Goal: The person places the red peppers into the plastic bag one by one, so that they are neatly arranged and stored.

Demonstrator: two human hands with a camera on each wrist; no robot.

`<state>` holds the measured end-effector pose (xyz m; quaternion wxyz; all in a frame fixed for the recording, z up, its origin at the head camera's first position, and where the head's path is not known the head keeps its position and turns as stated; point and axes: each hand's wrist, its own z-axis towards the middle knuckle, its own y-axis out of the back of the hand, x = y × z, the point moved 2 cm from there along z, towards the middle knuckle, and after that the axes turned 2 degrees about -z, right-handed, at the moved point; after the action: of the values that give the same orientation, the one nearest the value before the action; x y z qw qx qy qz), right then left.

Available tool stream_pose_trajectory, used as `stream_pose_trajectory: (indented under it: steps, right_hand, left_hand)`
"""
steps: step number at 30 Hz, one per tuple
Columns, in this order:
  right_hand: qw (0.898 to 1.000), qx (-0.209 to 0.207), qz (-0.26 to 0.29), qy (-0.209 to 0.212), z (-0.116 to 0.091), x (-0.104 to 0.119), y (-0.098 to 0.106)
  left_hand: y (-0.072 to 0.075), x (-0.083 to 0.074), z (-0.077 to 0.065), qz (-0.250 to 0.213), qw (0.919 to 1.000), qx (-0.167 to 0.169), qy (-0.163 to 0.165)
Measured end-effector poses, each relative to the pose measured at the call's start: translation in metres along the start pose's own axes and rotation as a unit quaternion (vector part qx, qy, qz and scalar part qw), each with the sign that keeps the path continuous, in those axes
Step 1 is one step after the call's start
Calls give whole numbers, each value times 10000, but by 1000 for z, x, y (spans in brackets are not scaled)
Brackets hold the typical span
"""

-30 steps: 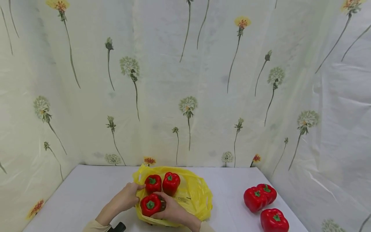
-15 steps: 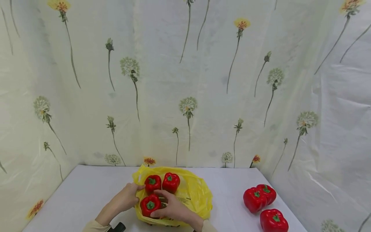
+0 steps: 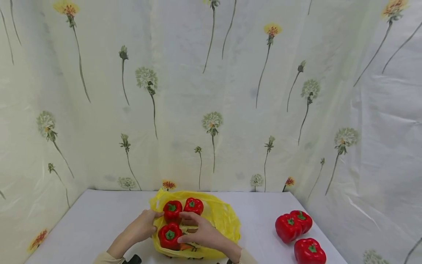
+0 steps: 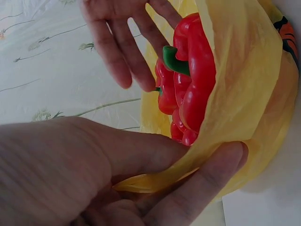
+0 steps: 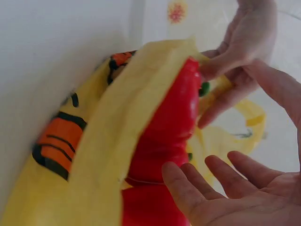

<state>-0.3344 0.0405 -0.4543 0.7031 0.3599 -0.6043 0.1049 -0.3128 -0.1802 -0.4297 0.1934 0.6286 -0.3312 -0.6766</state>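
Three red bell peppers, the front one (image 3: pixel 166 239), the back left one (image 3: pixel 169 216) and the back right one (image 3: pixel 195 204), lie in an opened yellow plastic bag (image 3: pixel 225 220). My left hand (image 3: pixel 141 226) pinches the bag's left rim between thumb and index finger, plain in the left wrist view, where a pepper (image 4: pixel 197 80) with a green stem sits beyond the thumb. Over the bag, my right hand (image 3: pixel 209 234) has its fingers spread and holds nothing. Its thumb tip is close beside the front pepper; whether they touch, I cannot tell.
Several more red bell peppers stand outside the bag, a pair (image 3: pixel 288 228) and a nearer single one (image 3: pixel 310 252), at the table's right side. A white table (image 3: pixel 108 209) lies beneath everything. Curtains (image 3: pixel 184 91) with a dandelion print close off the back and sides.
The right hand has let go of the front pepper, opened its fingers and drawn a little to the right. The left hand keeps its pinch on the bag's rim.
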Motion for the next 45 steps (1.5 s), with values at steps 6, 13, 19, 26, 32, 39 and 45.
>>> stream_pose_trajectory:
  steps: [6, 13, 19, 26, 32, 39, 45]
  right_hand:
    - [9996, -86, 132, 228, -13, 3, 13]
    - [9995, -157, 135, 234, -28, 1, 32]
    - [9993, -299, 18, 215, -41, -2, 53]
    - [9980, -593, -200, 93, -53, -3, 72]
    - [9959, -797, -391, -172, -63, -8, 83]
    - [9933, -1011, -425, -370, -74, -12, 94]
    - [9897, -1249, -519, -468, -85, -10, 104]
  left_hand:
    - [0, -2, 1, 38, 10000, -25, -7]
    - [0, -3, 1, -54, 10000, -7, 21]
    - [0, -2, 1, -34, 10000, 72, 25]
    - [1, 0, 0, 16, 10000, -32, -8]
    - [1, 1, -1, 8, 10000, 25, 0]
    - [0, 0, -1, -4, 10000, -39, 41]
    - [0, 0, -1, -22, 10000, -68, 43]
